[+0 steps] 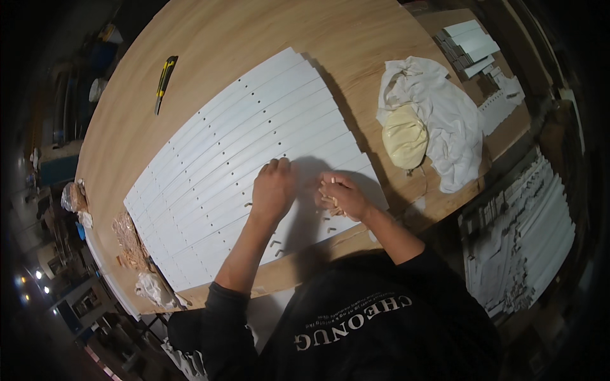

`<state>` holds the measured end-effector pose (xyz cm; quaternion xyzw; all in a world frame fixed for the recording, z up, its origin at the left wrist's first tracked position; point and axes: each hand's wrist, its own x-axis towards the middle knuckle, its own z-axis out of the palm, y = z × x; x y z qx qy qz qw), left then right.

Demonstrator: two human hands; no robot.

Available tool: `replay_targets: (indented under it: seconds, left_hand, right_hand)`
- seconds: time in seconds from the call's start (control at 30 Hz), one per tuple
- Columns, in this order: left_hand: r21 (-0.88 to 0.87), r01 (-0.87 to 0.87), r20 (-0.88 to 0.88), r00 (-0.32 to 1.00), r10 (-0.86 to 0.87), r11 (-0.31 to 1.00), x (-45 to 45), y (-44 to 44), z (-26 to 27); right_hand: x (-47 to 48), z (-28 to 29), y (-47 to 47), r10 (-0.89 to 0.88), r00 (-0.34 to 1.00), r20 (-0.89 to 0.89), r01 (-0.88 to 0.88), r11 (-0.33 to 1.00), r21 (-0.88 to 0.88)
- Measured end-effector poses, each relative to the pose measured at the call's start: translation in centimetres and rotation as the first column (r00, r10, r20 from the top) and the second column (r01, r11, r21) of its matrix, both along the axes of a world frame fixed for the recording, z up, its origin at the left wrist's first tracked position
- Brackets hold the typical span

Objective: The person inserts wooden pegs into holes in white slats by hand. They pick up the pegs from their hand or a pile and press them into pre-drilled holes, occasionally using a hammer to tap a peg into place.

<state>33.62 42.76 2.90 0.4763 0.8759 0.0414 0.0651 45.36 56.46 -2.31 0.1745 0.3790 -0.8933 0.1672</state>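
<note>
Before me lies a row of white panels [228, 143] set edge to edge, with small dark holes drilled in lines across them. My right hand [350, 197] is closed around a bunch of small wooden dowels [332, 199] above the panels' right part. My left hand [274, 190] is over the middle panels, fingers bent down; its fingertips are hidden, so whether it pinches a dowel is unclear. Several dowels stand out of the near panels, among them one dowel [331, 230] below my right hand and another dowel [275, 243] near my left forearm.
A yellow and black snap-off utility knife [165, 83] lies on the wooden table [209, 43]. White cloth [452, 128] and a pale yellow bag [405, 137] sit at right. Stacked white strips [524, 238] stand beyond the right edge. Crumpled plastic [155, 289] rests at the left corner.
</note>
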Motion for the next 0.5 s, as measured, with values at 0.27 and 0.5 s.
replay_targets:
  seconds: [0.27,0.5]
  left_hand:
    - [-0.113,0.134,0.104,0.987,-0.122,0.985,-1.3,2.0,1.9]
    - [0.144,0.044,0.21,0.975,-0.074,0.989,0.2,2.3,3.6]
  right_hand:
    - [-0.2,-0.1,-0.4,0.03,0.998,-0.05,-0.018,0.977,0.213]
    - [0.6,1.8,0.5,-0.01,0.993,-0.117,0.066,0.873,0.483]
